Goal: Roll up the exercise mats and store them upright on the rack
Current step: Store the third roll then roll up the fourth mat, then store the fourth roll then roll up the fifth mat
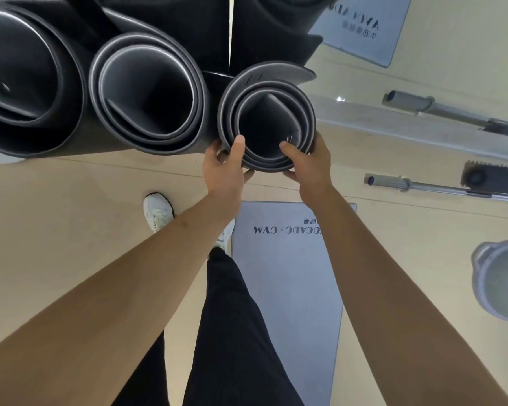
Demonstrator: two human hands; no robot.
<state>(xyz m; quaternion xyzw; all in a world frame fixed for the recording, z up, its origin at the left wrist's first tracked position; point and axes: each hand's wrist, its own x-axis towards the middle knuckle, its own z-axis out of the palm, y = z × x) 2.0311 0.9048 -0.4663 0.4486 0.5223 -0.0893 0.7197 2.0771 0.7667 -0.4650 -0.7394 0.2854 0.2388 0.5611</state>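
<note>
Head view: my left hand [225, 168] and right hand [308, 165] both grip the rolled mat [261, 80] at its near rim. Each thumb is hooked over the edge into the hollow and the other fingers [248, 174] curl round the outside.

- The roll is seen end-on from above: a loose spiral of a few turns with a dark core. The skin is matte black with a faint grain, the cut edge is pale grey, and the loose tail flaps out on its far side.
- Left of it, and touching it, is a wider roll [147, 136]. Further left is a larger one [27, 68]. Both are the same black material with open cores.
- Behind it are more dark mat surfaces. I can't tell what holds them.
- On its near side a flat grey mat [288, 273] with printed lettering lies on the pale wood floor [71, 215]. My shoe [157, 210] is beside it.
- Right of it are two steel bars [423, 186] and, well apart, a grey bucket [502, 279].
- There is open floor to its near left.
</note>
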